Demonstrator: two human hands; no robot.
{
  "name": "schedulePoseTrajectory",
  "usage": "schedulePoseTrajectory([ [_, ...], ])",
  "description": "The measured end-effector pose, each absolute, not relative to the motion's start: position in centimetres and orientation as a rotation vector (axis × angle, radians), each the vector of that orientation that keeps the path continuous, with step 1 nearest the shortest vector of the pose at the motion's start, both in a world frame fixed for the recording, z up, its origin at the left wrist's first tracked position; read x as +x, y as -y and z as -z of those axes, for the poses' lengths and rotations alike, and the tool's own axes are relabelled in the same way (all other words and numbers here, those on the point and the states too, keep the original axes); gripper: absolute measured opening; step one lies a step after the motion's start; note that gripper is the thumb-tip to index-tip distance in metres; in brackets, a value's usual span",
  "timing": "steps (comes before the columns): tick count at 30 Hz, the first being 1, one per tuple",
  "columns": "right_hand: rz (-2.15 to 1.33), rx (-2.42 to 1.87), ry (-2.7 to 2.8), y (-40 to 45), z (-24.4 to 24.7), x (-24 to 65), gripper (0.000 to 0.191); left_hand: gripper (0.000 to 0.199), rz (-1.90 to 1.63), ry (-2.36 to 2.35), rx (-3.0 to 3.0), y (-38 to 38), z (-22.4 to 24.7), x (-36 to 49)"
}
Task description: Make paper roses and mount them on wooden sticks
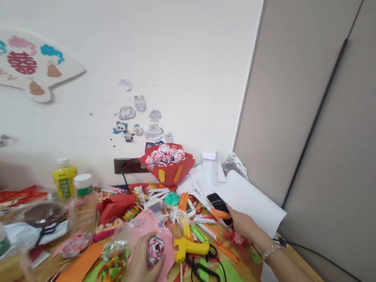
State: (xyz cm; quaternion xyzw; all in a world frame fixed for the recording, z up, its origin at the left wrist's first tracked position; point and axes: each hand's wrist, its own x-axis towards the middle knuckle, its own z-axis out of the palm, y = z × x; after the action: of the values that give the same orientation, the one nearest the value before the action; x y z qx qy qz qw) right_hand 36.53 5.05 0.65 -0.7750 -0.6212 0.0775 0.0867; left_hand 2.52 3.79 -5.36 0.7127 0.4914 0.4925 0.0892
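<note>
My left hand is closed around a pink-and-white paper rose, thumb and fingers curled at its sides. Under and behind that hand lies a pink sheet. Off to the right, my right hand is at the right edge of a dark phone. An orange paper strip crosses the phone beside my fingers. Those fingertips are hidden, so their grip cannot be made out. Between my hands sit a yellow glue gun and black-handled scissors.
A red-wrapped bouquet of paper roses stands against the wall. White paper sheets lie at right, by a grey panel. At left are a yellow bottle, a white-lidded jar, an orange strip and scattered scraps.
</note>
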Motion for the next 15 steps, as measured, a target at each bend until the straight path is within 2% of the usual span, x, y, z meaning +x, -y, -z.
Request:
schedulePoseTrajectory([
  [5,-0.32,-2.118,1.933,-5.9,-1.4,37.7,0.052,0.034,-1.424,-1.479,2.178,-3.8,5.5,2.2],
  [15,-0.54,-1.864,2.054,-5.5,-0.3,37.1,0.048,0.035,-1.406,-1.44,2.198,-4.4,6.6,1.8],
])
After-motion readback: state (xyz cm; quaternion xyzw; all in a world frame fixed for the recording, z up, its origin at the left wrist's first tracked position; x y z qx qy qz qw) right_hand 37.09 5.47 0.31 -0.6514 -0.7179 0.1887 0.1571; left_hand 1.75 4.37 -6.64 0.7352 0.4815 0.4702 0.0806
